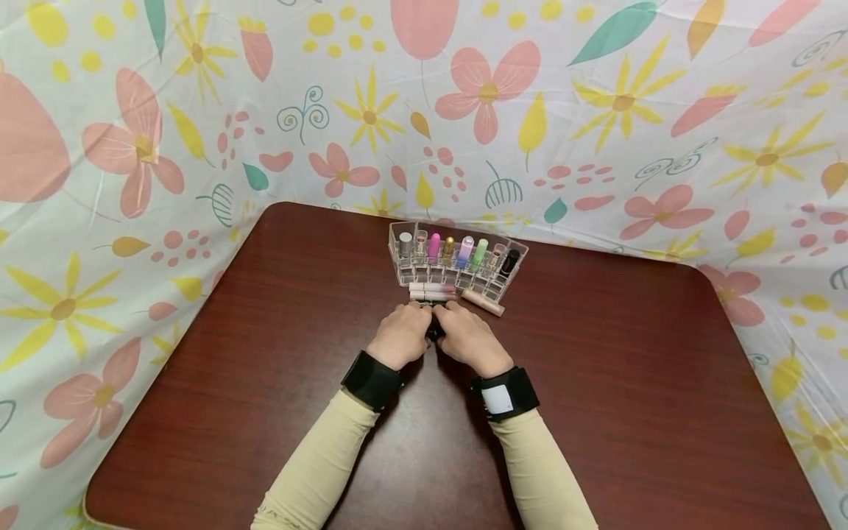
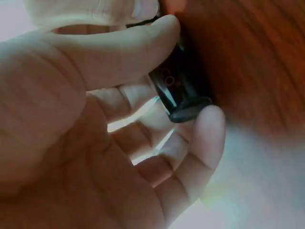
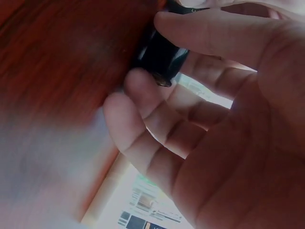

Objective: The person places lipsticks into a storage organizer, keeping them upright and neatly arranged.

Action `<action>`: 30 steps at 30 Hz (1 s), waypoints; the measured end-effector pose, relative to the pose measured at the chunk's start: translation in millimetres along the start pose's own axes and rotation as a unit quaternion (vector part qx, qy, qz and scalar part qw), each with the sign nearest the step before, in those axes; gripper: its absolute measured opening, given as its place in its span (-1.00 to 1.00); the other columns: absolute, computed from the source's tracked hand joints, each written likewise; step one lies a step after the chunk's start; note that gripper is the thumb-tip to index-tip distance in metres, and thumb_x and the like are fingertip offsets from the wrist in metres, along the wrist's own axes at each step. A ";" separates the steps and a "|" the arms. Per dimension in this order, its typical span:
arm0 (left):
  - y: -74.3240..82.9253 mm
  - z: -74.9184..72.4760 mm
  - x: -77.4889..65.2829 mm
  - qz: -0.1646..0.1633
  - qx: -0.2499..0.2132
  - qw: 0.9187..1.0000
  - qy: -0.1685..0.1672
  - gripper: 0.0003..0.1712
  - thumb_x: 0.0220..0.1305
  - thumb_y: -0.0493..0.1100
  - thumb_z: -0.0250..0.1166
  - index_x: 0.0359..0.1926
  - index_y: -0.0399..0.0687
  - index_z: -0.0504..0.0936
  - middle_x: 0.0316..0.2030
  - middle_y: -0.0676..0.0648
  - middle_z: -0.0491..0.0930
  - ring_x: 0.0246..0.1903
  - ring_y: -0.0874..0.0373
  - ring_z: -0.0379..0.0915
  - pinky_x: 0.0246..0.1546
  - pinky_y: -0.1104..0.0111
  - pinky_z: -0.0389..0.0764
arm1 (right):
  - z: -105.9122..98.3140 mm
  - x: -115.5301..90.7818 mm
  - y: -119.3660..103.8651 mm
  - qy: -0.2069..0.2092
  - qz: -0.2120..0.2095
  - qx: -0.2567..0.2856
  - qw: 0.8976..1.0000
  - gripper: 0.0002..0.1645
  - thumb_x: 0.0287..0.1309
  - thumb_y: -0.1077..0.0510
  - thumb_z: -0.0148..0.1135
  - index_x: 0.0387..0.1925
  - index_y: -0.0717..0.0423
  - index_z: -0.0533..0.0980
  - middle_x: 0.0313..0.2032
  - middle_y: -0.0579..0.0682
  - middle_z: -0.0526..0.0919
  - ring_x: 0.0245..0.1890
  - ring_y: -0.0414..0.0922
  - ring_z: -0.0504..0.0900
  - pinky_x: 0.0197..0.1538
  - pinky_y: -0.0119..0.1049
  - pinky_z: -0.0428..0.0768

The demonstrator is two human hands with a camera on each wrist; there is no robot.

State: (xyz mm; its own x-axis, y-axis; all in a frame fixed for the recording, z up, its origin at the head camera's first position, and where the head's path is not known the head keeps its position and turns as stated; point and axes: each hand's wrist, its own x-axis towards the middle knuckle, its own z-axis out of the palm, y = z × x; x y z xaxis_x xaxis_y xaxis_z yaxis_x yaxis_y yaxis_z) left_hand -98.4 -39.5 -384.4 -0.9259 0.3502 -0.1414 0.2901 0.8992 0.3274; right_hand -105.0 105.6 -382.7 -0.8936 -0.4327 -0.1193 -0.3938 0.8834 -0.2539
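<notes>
My left hand (image 1: 403, 335) and right hand (image 1: 473, 338) meet near the table's middle, their fingers curled. Between them shows something black and glossy. In the left wrist view, the left thumb and fingers grip a black lipstick tube (image 2: 190, 81) with partly hidden lettering. The right wrist view has the right thumb and fingers pinching a glossy black tube (image 3: 159, 55). Whether both hold one tube or two, I cannot tell. Just beyond the knuckles lie pale pink tubes (image 1: 430, 288) side by side, with a beige tube (image 1: 483, 303) slanting at their right.
A clear fan-shaped organizer (image 1: 400, 276) stands behind the tubes. Several lipsticks stand upright in its back row, among them a magenta one (image 1: 433, 247) and a black one (image 1: 510, 262). The brown table (image 1: 629, 383) has flowered cloth (image 1: 490, 169) hanging around it.
</notes>
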 end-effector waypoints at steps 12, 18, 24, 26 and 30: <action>-8.5 -34.9 -7.9 0.181 -0.068 0.963 0.190 -0.69 0.21 -0.32 0.45 -0.02 -0.15 0.65 -0.10 -0.12 0.67 -0.06 -0.08 0.60 0.04 0.16 0.61 | -39.0 -22.6 3.6 0.168 -0.062 0.038 0.983 -0.68 0.13 0.34 0.37 -0.04 0.15 0.61 -0.12 0.10 0.60 -0.16 0.04 0.65 -0.15 -0.07 0.65; -3.9 -68.1 -29.0 0.205 -0.112 0.936 0.263 -0.69 0.32 -0.28 0.38 0.06 -0.03 0.62 0.02 0.00 0.65 0.04 0.06 0.49 0.07 0.28 0.58 | -68.1 -40.7 -5.9 0.287 -0.109 0.062 0.950 -0.73 0.26 0.29 0.35 0.00 0.13 0.61 -0.13 0.09 0.56 -0.31 -0.07 0.52 -0.26 -0.21 0.54; 5.9 -95.3 -58.6 0.223 -0.129 0.905 0.337 -0.74 0.37 -0.21 0.35 0.05 0.01 0.64 0.02 0.04 0.63 0.05 0.14 0.45 -0.01 0.33 0.58 | -91.0 -59.1 -22.3 0.411 -0.182 0.069 0.891 -0.69 0.19 0.31 0.41 -0.01 0.23 0.63 -0.12 0.17 0.58 -0.25 -0.04 0.57 -0.21 -0.28 0.53; 10.0 -103.0 -69.1 0.237 -0.135 0.892 0.361 -0.76 0.37 -0.20 0.35 0.04 0.00 0.66 0.01 0.04 0.63 0.03 0.15 0.46 -0.01 0.35 0.57 | -97.6 -66.4 -28.8 0.438 -0.194 0.074 0.875 -0.67 0.17 0.32 0.43 -0.01 0.24 0.64 -0.10 0.20 0.60 -0.26 -0.04 0.59 -0.20 -0.33 0.53; 18.2 -115.8 -90.0 0.267 -0.156 0.864 0.397 -0.78 0.39 -0.18 0.33 0.02 -0.03 0.67 0.00 0.01 0.62 0.00 0.19 0.49 -0.04 0.41 0.56 | -109.4 -82.4 -43.3 0.475 -0.214 0.106 0.847 -0.69 0.20 0.26 0.43 -0.02 0.24 0.66 -0.12 0.21 0.63 -0.31 -0.08 0.60 -0.18 -0.44 0.53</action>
State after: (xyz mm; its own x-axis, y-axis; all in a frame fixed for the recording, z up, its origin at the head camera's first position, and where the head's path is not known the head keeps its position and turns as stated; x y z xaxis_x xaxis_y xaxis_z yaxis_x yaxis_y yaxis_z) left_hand -37.7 -84.9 -257.5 -0.5897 0.2921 0.7529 0.7631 0.5069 0.4010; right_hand -37.8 122.7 -256.9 -0.4886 -0.2764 0.8276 -0.7675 0.5873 -0.2570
